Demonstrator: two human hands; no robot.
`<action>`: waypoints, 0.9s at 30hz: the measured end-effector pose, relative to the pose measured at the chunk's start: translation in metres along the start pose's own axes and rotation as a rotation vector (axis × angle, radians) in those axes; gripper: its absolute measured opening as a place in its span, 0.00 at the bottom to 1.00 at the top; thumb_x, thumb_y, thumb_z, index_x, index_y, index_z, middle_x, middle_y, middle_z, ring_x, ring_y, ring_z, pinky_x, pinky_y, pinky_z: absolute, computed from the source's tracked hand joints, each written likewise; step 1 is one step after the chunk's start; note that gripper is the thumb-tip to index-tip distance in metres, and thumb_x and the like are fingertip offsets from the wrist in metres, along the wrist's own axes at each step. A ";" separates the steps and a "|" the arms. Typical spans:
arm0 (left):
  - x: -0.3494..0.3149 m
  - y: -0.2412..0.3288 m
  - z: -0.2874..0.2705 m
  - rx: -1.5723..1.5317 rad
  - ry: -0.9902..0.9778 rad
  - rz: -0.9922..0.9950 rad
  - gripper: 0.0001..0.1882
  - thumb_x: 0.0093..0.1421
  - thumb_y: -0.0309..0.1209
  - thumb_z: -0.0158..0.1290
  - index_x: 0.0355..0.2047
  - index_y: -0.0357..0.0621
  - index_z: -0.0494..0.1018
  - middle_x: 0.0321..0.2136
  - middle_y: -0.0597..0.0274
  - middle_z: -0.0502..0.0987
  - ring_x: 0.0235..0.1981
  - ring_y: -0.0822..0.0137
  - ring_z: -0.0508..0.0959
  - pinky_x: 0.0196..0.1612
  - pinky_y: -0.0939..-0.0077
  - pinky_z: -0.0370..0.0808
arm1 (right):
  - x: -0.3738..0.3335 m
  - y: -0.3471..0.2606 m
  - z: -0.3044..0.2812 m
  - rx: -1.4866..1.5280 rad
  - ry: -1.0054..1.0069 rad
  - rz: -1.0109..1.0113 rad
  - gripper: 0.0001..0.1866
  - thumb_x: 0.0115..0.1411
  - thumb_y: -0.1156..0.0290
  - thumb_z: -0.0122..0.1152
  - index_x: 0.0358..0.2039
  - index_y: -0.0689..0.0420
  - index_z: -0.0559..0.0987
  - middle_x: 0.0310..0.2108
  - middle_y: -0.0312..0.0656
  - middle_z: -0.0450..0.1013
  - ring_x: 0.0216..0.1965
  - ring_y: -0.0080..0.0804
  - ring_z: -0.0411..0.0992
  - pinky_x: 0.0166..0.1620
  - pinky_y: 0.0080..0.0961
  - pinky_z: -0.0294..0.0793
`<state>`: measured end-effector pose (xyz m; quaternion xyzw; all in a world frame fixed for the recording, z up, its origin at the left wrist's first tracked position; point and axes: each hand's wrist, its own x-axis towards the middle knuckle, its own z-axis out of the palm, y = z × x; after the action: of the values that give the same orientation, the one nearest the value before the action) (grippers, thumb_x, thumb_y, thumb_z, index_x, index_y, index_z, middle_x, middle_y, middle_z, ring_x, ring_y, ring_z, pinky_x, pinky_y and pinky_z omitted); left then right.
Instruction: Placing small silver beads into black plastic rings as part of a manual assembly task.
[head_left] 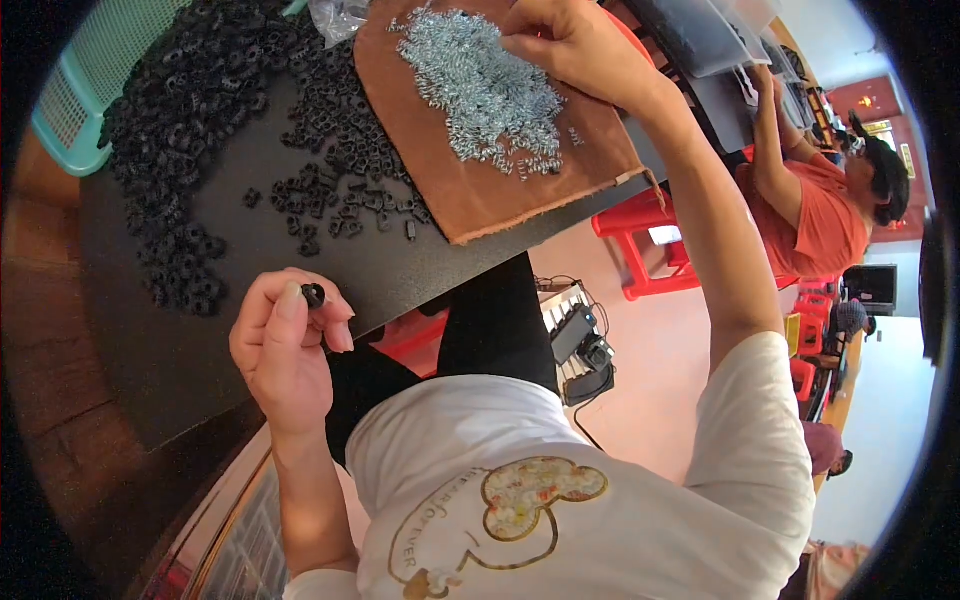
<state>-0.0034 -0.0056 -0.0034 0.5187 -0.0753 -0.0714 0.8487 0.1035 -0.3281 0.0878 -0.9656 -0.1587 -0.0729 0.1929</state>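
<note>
My left hand (285, 345) is closed in front of the table edge, pinching a small round black plastic part (313, 295) between thumb and fingers. An opening shows in the part's end. My right hand (575, 50) reaches to the far side, at the right edge of a heap of small silvery coil springs (480, 95). Its fingers are curled together; whatever may be between the tips is too small to make out. Under the springs lies a brown cloth (440, 205). Black plastic parts (180, 150) are heaped at the left, with smaller black pieces (345, 150) scattered beside the cloth.
The dark table (270, 235) has a green plastic basket (75, 120) at its far left and a clear plastic bag (338, 18) at the back. A red stool (630, 245) stands at the right. Another person (800, 215) in an orange shirt works beyond it, near a clear bin (705, 40).
</note>
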 end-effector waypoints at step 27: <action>0.002 0.002 -0.001 -0.096 0.006 0.007 0.12 0.68 0.32 0.42 0.32 0.36 0.69 0.25 0.51 0.75 0.17 0.72 0.68 0.23 0.81 0.67 | 0.009 -0.008 0.014 0.265 -0.011 0.077 0.05 0.58 0.78 0.55 0.32 0.67 0.76 0.21 0.33 0.70 0.23 0.20 0.66 0.27 0.21 0.67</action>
<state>-0.0013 -0.0046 -0.0022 0.4775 -0.0711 -0.0706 0.8729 0.1107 -0.3132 0.0798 -0.9373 -0.1309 -0.0387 0.3207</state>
